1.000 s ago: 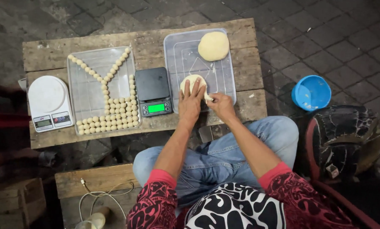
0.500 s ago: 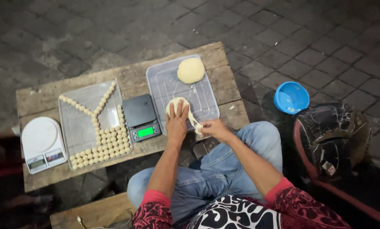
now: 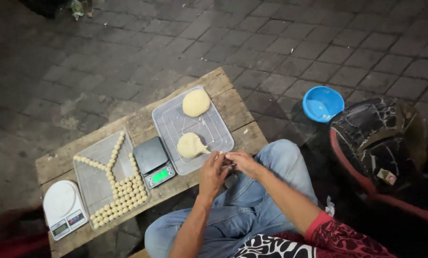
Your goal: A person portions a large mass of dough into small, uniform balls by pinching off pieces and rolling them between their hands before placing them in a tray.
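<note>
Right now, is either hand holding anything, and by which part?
It cannot be told. The left hand and right hand meet fingertip to fingertip off the tray; anything pinched between them is hidden.

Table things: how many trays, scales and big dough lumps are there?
Clear trays: 2, one with little balls and one with dough
Scales: 2, black scale and white scale
Big dough lumps: 2, round lump and pinched lump
Total: 6

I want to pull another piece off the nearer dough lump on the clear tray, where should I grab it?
Probably pinch the thin tail that sticks out of the nearer dough lump on its hand-facing side, coming in from where the right hand and left hand meet. The rest is rounded and lies flat on the clear tray.
</note>
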